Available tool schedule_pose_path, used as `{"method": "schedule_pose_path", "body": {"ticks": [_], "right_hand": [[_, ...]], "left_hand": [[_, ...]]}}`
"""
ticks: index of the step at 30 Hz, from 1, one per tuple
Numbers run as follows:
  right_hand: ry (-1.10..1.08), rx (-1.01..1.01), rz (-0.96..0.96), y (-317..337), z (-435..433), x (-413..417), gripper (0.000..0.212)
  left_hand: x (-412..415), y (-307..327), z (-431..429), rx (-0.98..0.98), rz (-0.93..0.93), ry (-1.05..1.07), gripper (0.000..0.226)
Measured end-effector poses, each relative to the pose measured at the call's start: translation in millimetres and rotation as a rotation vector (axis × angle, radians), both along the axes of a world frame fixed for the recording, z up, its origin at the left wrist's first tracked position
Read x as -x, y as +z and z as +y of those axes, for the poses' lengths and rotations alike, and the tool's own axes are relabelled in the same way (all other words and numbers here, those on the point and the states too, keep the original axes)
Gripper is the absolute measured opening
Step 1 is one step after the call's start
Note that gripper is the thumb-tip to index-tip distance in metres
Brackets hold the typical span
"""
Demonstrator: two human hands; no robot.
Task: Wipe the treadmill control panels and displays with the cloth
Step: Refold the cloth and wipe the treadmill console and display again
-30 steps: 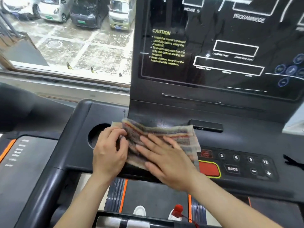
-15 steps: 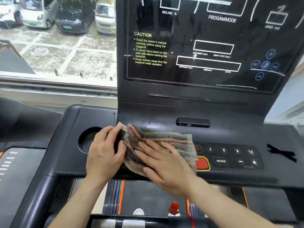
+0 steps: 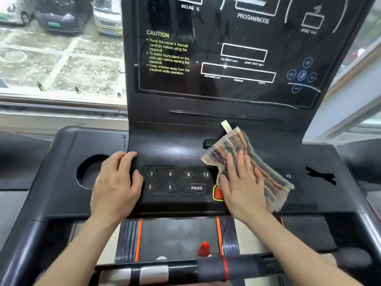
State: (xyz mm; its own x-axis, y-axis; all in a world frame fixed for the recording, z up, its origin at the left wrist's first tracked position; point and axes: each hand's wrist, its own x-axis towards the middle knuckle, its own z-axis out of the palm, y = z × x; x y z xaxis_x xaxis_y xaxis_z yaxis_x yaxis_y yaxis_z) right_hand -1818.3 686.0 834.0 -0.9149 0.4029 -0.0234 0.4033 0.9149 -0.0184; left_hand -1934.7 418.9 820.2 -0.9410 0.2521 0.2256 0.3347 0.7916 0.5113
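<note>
**Cloth pressed to a treadmill console.** A person's right hand (image 3: 242,182) lies flat on a folded, striped woven cloth (image 3: 228,146) on the treadmill's matte black plastic control panel (image 3: 177,149).

The fingers lie straight on the multicoloured, frayed-edged cloth. It covers most of the right keypad and part of the red, yellow-rimmed stop button (image 3: 216,194), and a pale tag sticks up at its far corner. The left hand (image 3: 116,182) rests loose on the panel's left side and grips nothing, its thumb beside the oval keypad of round numbered keys (image 3: 177,180). A round cup recess (image 3: 88,172) sits further left. Behind rises the glossy, streaked black display (image 3: 226,48) with white boxes and yellow caution text. Nearest, a black handlebar with metal plates (image 3: 206,269) and a red safety clip (image 3: 204,248) cross the belt.
</note>
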Motion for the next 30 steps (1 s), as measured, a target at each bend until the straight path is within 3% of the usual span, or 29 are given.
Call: {"method": "schedule_pose_path", "body": {"ticks": [6, 10, 12, 16, 20, 23, 27, 30], "right_hand": [[0.388, 0.097, 0.039, -2, -127, 47, 0.059], [0.469, 0.111, 0.05, 1, -89, 37, 0.054], [0.334, 0.056, 0.059, -3, -39, 8, 0.053], [-0.2, 0.084, 0.072, 2, 55, -34, 0.063], [-0.418, 0.227, 0.246, 10, 53, 16, 0.06], [-0.213, 0.221, 0.326, 9, 12, 49, 0.058], [0.167, 0.082, 0.212, 2, -51, 66, 0.054], [0.323, 0.044, 0.157, 5, -46, 67, 0.051]], "left_hand": [[3, -4, 6, 0.038, -0.126, -0.03, 0.065], [-3, 0, 13, 0.084, -0.133, 0.017, 0.06], [-7, 2, 14, 0.086, -0.133, 0.035, 0.056], [-8, 2, 15, 0.103, -0.133, 0.034, 0.057], [-8, 3, 17, 0.104, -0.137, 0.037, 0.057], [-9, 4, 18, 0.116, -0.117, 0.06, 0.056], [-12, 4, 29, 0.214, -0.091, 0.071, 0.055], [-14, 6, 36, 0.28, -0.105, 0.077, 0.065]]}}
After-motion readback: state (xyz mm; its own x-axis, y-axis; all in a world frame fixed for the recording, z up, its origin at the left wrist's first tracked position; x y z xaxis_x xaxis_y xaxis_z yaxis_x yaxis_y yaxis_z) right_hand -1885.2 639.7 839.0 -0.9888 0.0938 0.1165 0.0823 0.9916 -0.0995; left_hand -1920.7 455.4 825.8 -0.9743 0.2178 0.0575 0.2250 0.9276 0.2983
